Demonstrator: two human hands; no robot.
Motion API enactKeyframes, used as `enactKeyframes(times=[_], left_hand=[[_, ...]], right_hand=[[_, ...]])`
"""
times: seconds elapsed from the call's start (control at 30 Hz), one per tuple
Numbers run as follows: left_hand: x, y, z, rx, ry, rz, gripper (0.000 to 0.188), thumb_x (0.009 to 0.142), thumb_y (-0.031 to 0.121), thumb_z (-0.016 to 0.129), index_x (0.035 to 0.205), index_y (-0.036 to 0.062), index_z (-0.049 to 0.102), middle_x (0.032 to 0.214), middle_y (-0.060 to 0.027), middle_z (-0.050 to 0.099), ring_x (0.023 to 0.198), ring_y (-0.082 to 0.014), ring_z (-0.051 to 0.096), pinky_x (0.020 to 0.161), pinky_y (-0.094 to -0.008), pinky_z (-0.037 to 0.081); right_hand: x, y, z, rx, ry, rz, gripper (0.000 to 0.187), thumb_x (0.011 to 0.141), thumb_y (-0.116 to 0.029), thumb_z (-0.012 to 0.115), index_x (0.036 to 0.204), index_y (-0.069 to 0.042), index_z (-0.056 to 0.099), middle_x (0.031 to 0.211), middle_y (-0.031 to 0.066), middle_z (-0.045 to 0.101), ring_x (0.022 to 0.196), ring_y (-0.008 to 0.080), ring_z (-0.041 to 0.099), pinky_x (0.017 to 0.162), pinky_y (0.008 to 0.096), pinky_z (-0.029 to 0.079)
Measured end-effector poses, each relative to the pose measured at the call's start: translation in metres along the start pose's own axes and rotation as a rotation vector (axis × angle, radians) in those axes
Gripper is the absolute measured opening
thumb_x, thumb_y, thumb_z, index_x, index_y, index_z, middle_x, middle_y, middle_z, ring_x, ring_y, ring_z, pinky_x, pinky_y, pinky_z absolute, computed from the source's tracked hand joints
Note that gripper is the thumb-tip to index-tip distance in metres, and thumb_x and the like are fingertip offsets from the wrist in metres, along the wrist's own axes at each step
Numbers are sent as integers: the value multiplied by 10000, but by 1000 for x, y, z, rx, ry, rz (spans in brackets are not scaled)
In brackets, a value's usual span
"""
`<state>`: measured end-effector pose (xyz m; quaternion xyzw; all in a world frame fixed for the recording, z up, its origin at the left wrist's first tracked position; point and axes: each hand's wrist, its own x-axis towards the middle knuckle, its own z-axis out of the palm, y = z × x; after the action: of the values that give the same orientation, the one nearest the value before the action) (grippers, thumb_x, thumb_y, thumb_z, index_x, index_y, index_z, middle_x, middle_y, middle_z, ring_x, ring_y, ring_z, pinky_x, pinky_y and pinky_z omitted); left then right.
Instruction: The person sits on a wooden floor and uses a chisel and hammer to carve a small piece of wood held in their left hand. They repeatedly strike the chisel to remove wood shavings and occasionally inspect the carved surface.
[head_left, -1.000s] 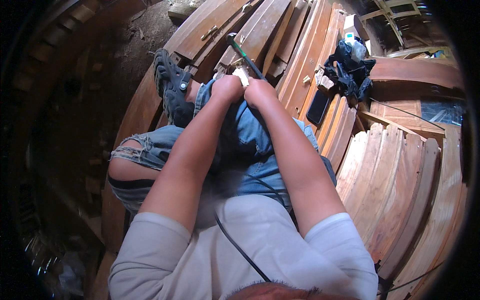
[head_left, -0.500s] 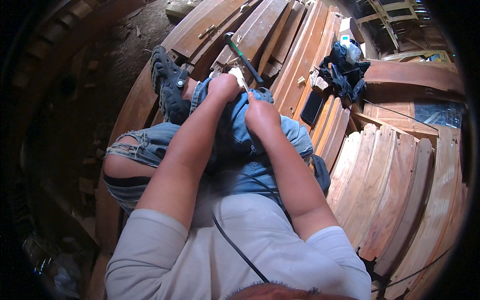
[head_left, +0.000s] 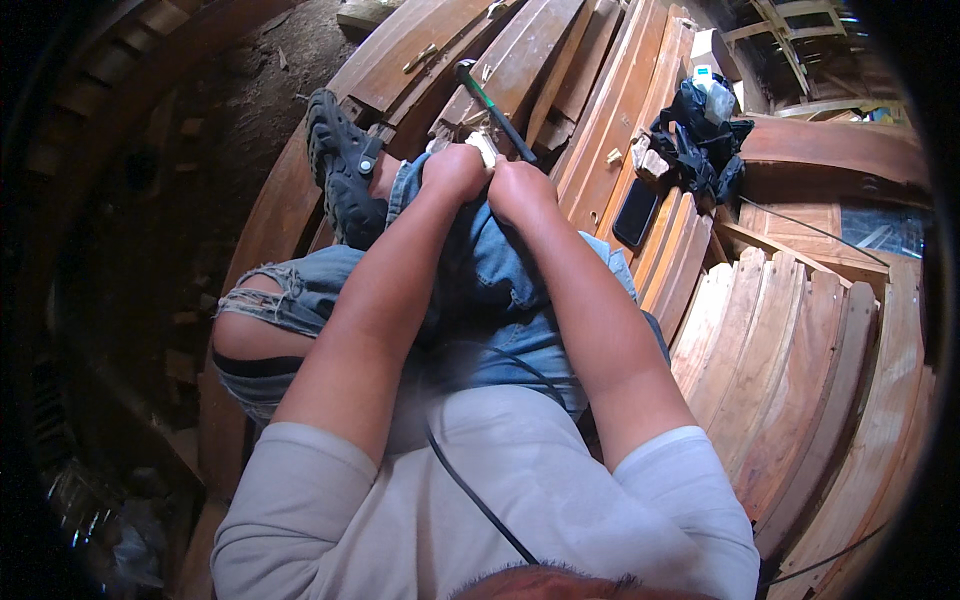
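Observation:
My left hand (head_left: 455, 173) is closed around a pale piece of wood (head_left: 483, 147), whose light end sticks out past the knuckles. Close beside it, my right hand (head_left: 523, 190) is closed too, its thumb side against the wood; whatever it grips is hidden by the fingers. Both hands are above my jeans (head_left: 490, 255), between my knees. Just beyond them, a hammer (head_left: 495, 110) with a green and black handle lies on the boards.
Brown wooden boards (head_left: 615, 95) are stacked ahead. To the right, a black phone (head_left: 636, 212) lies near a black plastic bag (head_left: 690, 145). More planks (head_left: 745, 350) lie at the right. My dark clog (head_left: 343, 165) rests on boards at the left. A black cable (head_left: 470, 490) crosses my shirt.
My right hand has moved forward along the wood, closer to my left hand. The thin, light-coloured tool that showed at its fingertips is now hidden. The view has shifted slightly.

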<state>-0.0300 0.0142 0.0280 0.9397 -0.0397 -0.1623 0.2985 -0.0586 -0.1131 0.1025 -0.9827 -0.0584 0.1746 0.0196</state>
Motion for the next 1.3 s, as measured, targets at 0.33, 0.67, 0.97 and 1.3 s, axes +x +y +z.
enactKeyframes(times=[0.33,0.67,0.97,1.3], left_hand=[[6,-5,8,33,10,13,282,919,272,660,1066,79,802,1119,-213,780,1076,-399,753,916,-519,598],[-8,1,-10,41,-45,18,505,940,532,749,1088,53,801,1118,-214,783,1064,-397,755,903,-521,592],[-1,0,-6,39,-26,18,508,954,530,732,1122,54,787,1121,-220,780,1072,-403,753,905,-523,592],[-6,3,-7,25,-23,-6,512,934,519,762,1086,32,811,1140,-220,787,1064,-387,767,913,-485,606]], right_hand=[[22,-4,10,46,-22,73,479,1140,-232,328,1272,20,715,1225,272,750,1160,430,730,1000,543,571],[-69,13,-26,181,-79,129,482,1007,-204,490,1456,-124,648,1238,275,732,1196,435,696,1030,533,542],[-40,39,-18,330,-86,60,522,1016,-197,487,1515,-97,606,1337,304,680,1257,437,662,1115,482,506],[-34,45,-7,385,-96,64,529,1014,-194,467,1514,-90,605,1368,284,676,1290,435,645,1126,476,496]])
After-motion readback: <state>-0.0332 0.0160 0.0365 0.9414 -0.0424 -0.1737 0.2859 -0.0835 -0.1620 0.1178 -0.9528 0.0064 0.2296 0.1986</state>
